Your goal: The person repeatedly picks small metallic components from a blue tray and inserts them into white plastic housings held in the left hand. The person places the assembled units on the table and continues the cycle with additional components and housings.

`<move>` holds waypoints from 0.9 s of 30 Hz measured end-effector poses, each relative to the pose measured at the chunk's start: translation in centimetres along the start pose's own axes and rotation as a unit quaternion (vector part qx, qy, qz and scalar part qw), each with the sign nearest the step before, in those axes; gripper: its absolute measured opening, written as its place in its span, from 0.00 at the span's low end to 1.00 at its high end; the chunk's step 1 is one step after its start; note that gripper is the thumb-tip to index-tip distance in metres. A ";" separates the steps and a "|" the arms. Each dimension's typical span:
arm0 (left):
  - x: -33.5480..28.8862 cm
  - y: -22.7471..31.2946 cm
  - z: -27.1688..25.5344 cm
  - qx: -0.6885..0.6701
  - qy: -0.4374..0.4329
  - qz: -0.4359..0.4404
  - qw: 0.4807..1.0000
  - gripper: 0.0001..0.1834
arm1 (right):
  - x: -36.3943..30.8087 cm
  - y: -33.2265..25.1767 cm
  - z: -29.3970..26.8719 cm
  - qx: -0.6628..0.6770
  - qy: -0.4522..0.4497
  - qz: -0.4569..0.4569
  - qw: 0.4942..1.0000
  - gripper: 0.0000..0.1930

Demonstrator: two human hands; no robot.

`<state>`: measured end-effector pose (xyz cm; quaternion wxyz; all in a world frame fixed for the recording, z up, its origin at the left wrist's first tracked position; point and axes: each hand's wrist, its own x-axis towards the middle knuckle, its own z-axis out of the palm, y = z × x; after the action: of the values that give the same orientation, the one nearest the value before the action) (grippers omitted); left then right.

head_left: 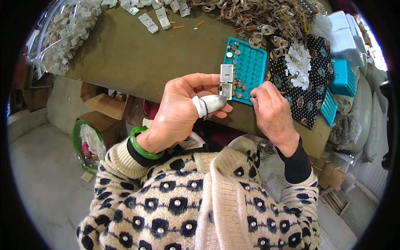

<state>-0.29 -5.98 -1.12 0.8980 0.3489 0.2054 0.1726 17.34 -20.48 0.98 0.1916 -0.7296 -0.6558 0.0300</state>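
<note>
My left hand (179, 106) grips a small white hinged plastic case (226, 76), its lid swung up and its lower half near the thumb. A white wrapping (211, 104) tied with dark thread covers the thumb. Beside the case lies a teal tray (254, 62) with rows of small pockets. Several small round coppery and silvery pieces (238, 84) sit along its left side. My right hand (271, 112) is at the tray's near right corner with its fingers curled together. Whatever its fingertips may hold is hidden.
More white cases (148, 23) lie at the table's far edge, with a bag of clear pieces (66, 37) to the left. Clear plastic loops (266, 18) are heaped at the back. White scraps (298, 64) lie on a patterned cloth (308, 104). Teal trays (343, 77) are stacked right.
</note>
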 end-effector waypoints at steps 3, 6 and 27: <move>0.1 0.0 0.5 0.028 0.007 0.007 1.000 0.19 | 0.4 -1.2 -0.3 0.116 0.086 0.015 0.989 0.10; 0.2 0.0 1.2 0.084 0.019 -0.009 0.996 0.19 | 1.0 -2.7 0.1 0.177 0.170 -0.008 0.969 0.12; -0.5 0.0 0.4 0.020 -0.022 0.008 1.000 0.18 | 2.2 -4.3 1.0 0.161 0.190 -0.026 0.968 0.12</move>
<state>-0.55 -6.42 -0.76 0.8937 0.3720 0.1862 0.1682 13.28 -17.81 1.86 0.4281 -0.6641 -0.6129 -0.0086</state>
